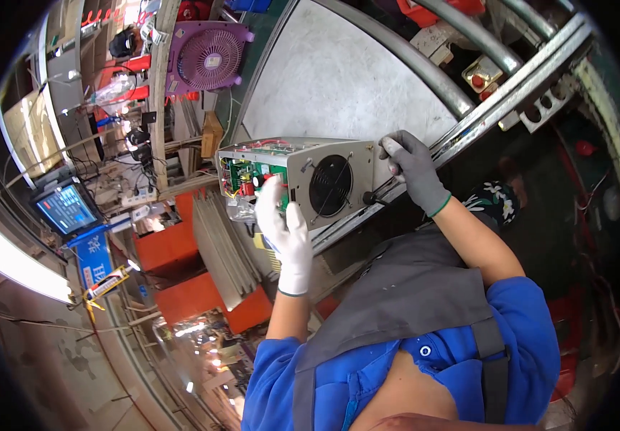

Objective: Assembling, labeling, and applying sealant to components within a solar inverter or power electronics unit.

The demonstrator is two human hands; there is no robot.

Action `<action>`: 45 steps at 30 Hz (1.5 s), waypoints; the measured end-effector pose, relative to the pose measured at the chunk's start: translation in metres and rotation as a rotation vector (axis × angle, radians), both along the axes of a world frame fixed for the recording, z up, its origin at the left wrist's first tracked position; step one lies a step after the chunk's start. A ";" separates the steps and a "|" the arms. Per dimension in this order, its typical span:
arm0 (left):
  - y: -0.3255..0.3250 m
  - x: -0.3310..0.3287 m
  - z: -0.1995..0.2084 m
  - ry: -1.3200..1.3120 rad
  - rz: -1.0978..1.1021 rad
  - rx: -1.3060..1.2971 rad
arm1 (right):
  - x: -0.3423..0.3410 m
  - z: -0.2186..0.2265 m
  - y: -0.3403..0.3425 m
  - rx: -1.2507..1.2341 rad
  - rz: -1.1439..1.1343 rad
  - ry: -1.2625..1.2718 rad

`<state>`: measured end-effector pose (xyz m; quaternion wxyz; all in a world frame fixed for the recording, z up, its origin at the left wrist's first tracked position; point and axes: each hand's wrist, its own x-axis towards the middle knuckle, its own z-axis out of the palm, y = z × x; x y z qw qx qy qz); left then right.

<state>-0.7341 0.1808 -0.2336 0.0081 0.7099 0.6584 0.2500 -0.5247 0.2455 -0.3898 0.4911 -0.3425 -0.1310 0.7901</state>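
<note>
A grey metal box (297, 172) with a round black fan (330, 185) on its end panel stands at the near end of a pale metal surface. Its left side is uncovered, showing a green circuit board (242, 176) with red and yellow wires. My left hand (283, 233), in a white glove, is open in front of that side, thumb apart from the fingers; whether its fingertips touch the box is unclear. By the panel's right edge, my right hand (416, 172) in a grey glove has its fingers curled together. What they pinch, if anything, is too small to make out.
A pale work surface (346, 79) with metal rails (461, 136) extends beyond the box. Stacked grey sheets (224, 251) lie by orange bins (170, 241) at left. A purple fan (209, 57) stands at the far left, a lit screen (67, 207) farther left.
</note>
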 end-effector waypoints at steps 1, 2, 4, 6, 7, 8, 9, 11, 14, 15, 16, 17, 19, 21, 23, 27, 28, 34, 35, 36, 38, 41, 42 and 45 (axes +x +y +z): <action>-0.008 0.002 -0.008 -0.001 0.000 0.134 | 0.001 0.006 0.012 0.116 -0.006 -0.072; -0.015 0.004 -0.015 -0.044 0.109 0.227 | 0.000 0.014 0.026 0.210 -0.010 -0.163; -0.030 0.010 -0.024 -0.320 0.210 0.144 | -0.013 0.033 0.048 0.380 0.010 -0.288; -0.035 0.019 -0.031 -0.368 0.364 0.079 | -0.025 0.046 0.060 0.736 0.076 -0.422; -0.032 0.024 -0.037 -0.527 0.360 0.103 | -0.029 0.049 0.065 0.688 0.176 -0.448; -0.028 0.030 -0.041 -0.586 0.360 0.165 | -0.035 0.053 0.070 0.799 0.297 -0.499; -0.022 0.032 -0.045 -0.589 0.381 0.207 | -0.040 0.055 0.074 0.970 0.354 -0.521; -0.008 0.032 -0.051 -0.574 0.399 0.311 | -0.045 0.055 0.077 0.771 0.449 -0.360; 0.005 0.014 -0.059 -0.654 0.364 0.475 | -0.057 0.053 0.069 0.578 0.384 -0.143; 0.003 0.001 -0.059 -0.694 0.301 0.502 | -0.063 0.051 0.064 0.563 0.425 -0.153; -0.002 -0.014 -0.060 -0.784 0.318 0.517 | -0.074 0.049 0.056 0.523 0.429 -0.184; -0.009 -0.038 -0.057 -0.707 0.305 0.514 | -0.088 0.046 0.045 0.594 0.420 -0.224; -0.016 -0.085 -0.054 -0.648 0.272 0.494 | -0.118 0.036 0.031 0.642 0.406 -0.280; -0.019 -0.125 -0.053 -0.652 0.197 0.506 | -0.143 0.024 0.028 0.621 0.455 -0.314; -0.025 -0.155 -0.054 -0.581 0.227 0.397 | -0.153 0.013 0.037 0.479 0.500 -0.257; -0.087 -0.232 -0.066 -0.474 0.178 0.278 | -0.114 0.003 0.003 0.027 0.294 -0.403; -0.116 -0.270 -0.073 -0.446 0.259 0.254 | -0.105 0.002 -0.029 -0.012 0.435 -0.395; -0.203 -0.497 -0.140 0.160 0.782 -0.096 | -0.202 0.054 -0.174 0.212 1.036 -0.960; -0.210 -0.505 -0.151 0.151 0.688 -0.160 | -0.245 0.062 -0.162 0.243 1.117 -0.976; -0.214 -0.511 -0.160 0.124 0.615 -0.273 | -0.290 0.072 -0.148 0.310 1.207 -0.957; -0.219 -0.516 -0.171 0.026 0.558 -0.200 | -0.394 0.070 -0.127 0.633 1.241 -0.939; -0.216 -0.519 -0.178 -0.148 0.599 -0.164 | -0.544 0.039 -0.111 1.065 1.162 -1.043; -0.214 -0.525 -0.178 -0.168 0.716 -0.038 | -0.585 0.029 -0.107 1.145 1.219 -1.120; -0.202 -0.538 -0.179 -0.177 0.799 -0.111 | -0.653 0.013 -0.099 1.383 1.234 -1.212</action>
